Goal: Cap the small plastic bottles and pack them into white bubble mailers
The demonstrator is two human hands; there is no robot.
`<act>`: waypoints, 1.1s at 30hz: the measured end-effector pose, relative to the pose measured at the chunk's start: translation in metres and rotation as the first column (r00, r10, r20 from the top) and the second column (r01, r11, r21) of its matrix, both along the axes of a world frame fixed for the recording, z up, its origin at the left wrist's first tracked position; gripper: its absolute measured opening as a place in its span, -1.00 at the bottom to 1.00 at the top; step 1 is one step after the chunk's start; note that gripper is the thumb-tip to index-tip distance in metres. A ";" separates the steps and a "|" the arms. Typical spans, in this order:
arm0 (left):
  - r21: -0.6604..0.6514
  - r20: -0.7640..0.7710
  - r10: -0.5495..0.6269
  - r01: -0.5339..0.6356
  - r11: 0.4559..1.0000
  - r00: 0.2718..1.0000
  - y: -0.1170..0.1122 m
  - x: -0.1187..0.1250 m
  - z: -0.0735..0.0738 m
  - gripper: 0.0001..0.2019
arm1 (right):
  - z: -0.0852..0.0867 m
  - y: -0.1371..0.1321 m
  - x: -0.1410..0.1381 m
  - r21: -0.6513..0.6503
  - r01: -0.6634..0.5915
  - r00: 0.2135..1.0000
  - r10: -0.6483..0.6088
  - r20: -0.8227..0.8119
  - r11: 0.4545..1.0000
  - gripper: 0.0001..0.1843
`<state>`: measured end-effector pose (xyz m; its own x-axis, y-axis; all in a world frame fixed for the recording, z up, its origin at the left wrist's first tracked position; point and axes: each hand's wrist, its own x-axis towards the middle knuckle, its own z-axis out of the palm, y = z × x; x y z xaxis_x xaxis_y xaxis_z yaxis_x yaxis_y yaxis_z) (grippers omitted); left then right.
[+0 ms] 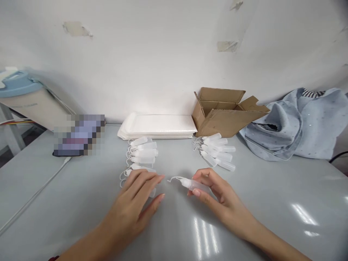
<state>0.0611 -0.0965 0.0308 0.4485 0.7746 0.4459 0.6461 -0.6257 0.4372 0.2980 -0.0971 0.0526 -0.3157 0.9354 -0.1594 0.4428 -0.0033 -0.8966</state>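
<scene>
My right hand (214,194) pinches a small translucent squeeze bottle (190,183) with a thin curved tip pointing left, held just above the grey table (81,203). My left hand (136,203) lies flat with fingers stretched out, resting on the lower end of a row of the same small bottles (143,150) lined up at centre left. A second group of these bottles (219,152) lies at centre right, beyond my right hand.
A stack of white flat bags (159,127) sits against the wall. An open cardboard box (225,112) lies on its side to the right of it. Blue cloth (304,123) is heaped at far right. A blurred-out device (78,136) with a white cable lies at left.
</scene>
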 end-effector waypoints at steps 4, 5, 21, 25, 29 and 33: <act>-0.032 0.060 -0.022 0.024 0.999 0.998 0.000 0.002 -0.001 -0.81 | 0.002 -0.002 -0.005 -0.111 -0.048 0.996 0.040 -0.076 0.993 -0.77; -0.035 0.073 -0.033 0.035 0.999 0.997 0.000 0.002 0.000 -0.82 | 0.002 -0.003 -0.005 -0.124 -0.063 0.994 0.051 -0.100 0.990 -0.77; -0.368 0.223 0.038 0.048 0.929 0.974 -0.006 0.010 0.011 -0.83 | 0.003 -0.005 -0.007 -0.152 -0.091 0.984 0.066 -0.165 0.984 -0.76; -0.594 0.209 0.159 -0.004 0.804 0.965 -0.007 0.010 0.020 -0.76 | 0.002 -0.007 -0.008 -0.141 -0.119 0.979 0.093 -0.180 0.983 -0.74; -0.753 0.218 0.213 0.025 0.657 0.953 -0.006 0.009 0.024 -0.69 | 0.001 -0.009 -0.009 -0.129 -0.141 0.973 0.113 -0.202 0.982 -0.73; -0.796 0.258 0.214 0.082 0.600 0.942 -0.006 0.008 0.021 -0.67 | 0.000 -0.010 -0.009 -0.126 -0.146 0.968 0.116 -0.221 0.981 -0.73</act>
<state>0.0692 -0.1021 0.0522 0.3409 0.9044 -0.2565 0.4152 0.0999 0.9042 0.2890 -0.1075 0.0528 -0.4747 0.8566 -0.2025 0.2478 -0.0907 -0.9645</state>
